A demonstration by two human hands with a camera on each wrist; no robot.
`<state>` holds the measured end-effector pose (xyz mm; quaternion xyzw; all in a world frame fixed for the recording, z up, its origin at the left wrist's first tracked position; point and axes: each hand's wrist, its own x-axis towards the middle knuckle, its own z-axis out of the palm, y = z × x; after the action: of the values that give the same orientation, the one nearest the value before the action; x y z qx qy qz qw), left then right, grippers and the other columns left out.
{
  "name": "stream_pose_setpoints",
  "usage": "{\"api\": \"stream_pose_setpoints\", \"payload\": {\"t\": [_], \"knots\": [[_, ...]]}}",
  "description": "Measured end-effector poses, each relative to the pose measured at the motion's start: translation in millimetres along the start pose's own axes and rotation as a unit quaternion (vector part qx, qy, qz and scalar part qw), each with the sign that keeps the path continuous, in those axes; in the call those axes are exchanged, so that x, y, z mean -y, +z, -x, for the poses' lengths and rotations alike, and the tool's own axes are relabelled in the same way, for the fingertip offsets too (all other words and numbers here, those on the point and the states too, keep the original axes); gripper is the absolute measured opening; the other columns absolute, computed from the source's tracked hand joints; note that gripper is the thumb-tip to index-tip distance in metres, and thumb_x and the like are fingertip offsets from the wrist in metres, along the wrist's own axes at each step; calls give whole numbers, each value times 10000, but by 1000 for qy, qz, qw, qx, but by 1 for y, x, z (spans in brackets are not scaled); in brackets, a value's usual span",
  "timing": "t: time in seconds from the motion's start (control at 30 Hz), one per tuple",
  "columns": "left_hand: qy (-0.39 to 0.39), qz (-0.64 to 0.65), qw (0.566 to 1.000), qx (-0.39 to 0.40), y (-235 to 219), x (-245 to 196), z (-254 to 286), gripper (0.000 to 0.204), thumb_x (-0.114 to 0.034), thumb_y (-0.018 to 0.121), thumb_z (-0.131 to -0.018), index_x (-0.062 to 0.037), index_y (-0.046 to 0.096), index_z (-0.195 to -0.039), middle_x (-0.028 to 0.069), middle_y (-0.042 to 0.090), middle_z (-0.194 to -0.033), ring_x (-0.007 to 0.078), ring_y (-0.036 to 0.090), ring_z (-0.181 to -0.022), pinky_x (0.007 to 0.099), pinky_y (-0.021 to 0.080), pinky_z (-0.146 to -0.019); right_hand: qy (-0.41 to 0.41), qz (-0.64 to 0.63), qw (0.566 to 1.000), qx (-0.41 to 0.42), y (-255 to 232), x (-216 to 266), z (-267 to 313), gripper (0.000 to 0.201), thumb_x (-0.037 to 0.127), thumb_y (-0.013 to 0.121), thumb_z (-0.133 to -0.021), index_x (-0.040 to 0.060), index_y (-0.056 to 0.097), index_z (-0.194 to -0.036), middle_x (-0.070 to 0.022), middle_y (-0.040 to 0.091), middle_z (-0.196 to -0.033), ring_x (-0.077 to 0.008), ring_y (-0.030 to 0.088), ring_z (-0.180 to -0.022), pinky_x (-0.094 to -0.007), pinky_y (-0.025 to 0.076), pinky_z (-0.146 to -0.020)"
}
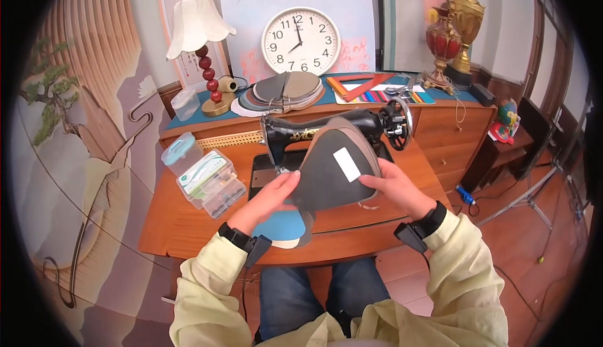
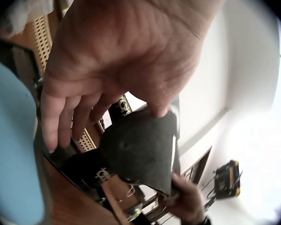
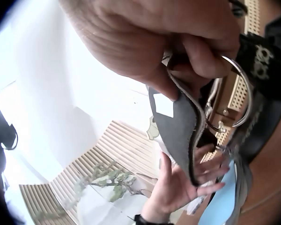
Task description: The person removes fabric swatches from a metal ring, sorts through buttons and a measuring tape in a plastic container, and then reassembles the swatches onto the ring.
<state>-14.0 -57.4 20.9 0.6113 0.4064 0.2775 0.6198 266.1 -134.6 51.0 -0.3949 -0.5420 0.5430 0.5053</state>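
Observation:
A stack of dark grey, rounded-triangular sheets with a white label is held up over the table. My right hand pinches its right edge, thumb beside the label. In the right wrist view a metal ring hangs at the stack, next to the right hand. My left hand touches the stack's left edge, with its thumb against the grey sheet and the other fingers loosely extended in the left wrist view. Below lie blue and white sheets, partly covered.
Behind the stack stands a black sewing machine with a handwheel. Clear plastic boxes lie at the left. On the back shelf are a lamp, another sheet stack, a clock, red rulers and scissors.

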Motion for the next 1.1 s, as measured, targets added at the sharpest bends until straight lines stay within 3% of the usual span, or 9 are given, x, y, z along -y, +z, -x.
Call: {"api": "stream_pose_setpoints", "payload": {"t": [0.1,0.2,0.3,0.53,0.67,0.77,0.87,1.07,1.1], "knots": [[-16,-11,998,55,3,-9,-2,481,-351,644,-912,-24,535,-1247,36,670,-1009,136,646,-906,345,529,-797,146,115,982,-31,4,-1,14,397,113,627,-898,5,496,-1257,-43,627,-1069,-116,585,-985,-271,465,-845],[18,-188,979,79,-12,22,-24,312,-237,641,-924,-53,589,-1171,12,682,-931,93,634,-822,260,520,-688,94,348,932,19,-19,-23,23,373,108,618,-883,-7,522,-1225,-50,650,-925,-141,605,-842,-280,485,-752],[26,-253,967,27,-13,38,-35,317,-227,706,-864,-17,627,-1088,54,678,-865,106,625,-754,259,502,-634,47,404,914,4,-35,-20,24,297,76,605,-879,-12,567,-1160,-36,626,-834,-130,587,-770,-274,482,-705],[118,-365,923,43,5,33,-24,521,-296,888,-604,11,616,-926,104,610,-765,250,609,-732,340,482,-645,9,301,953,-26,-38,1,9,224,17,573,-887,2,606,-1108,7,589,-810,-70,531,-739,-231,457,-694],[32,-379,916,125,5,32,-31,492,-229,864,-641,-5,567,-964,124,591,-837,272,593,-799,354,472,-691,-12,246,969,-21,-31,-3,0,264,-32,549,-881,11,588,-1138,-27,642,-913,-74,580,-774,-235,490,-729],[162,-418,888,102,5,41,-31,364,-157,788,-738,-14,572,-993,135,617,-865,293,608,-828,365,480,-723,79,231,969,-26,-27,-2,-4,300,-73,521,-880,6,566,-1166,-72,643,-1008,-109,629,-841,-249,514,-757],[172,-415,892,51,11,25,-20,275,-135,698,-836,-10,596,-1059,116,634,-968,268,613,-885,347,477,-780,5,261,965,-26,-30,-14,-6,308,-96,485,-889,2,554,-1172,-98,625,-1031,-140,653,-871,-260,529,-759],[126,-293,912,258,-11,-10,-41,275,-112,635,-882,-39,621,-1146,135,661,-1082,301,629,-1000,355,488,-852,-63,159,984,-41,-36,-14,-11,261,-81,492,-908,14,568,-1140,-59,616,-969,-120,654,-828,-236,527,-720],[194,-291,911,218,-11,5,-55,273,-128,653,-868,-47,636,-1128,129,661,-1009,285,635,-955,347,500,-823,-41,160,985,-43,-33,-10,-12,253,-72,499,-913,19,571,-1137,-49,612,-957,-107,642,-808,-224,517,-702]]}}
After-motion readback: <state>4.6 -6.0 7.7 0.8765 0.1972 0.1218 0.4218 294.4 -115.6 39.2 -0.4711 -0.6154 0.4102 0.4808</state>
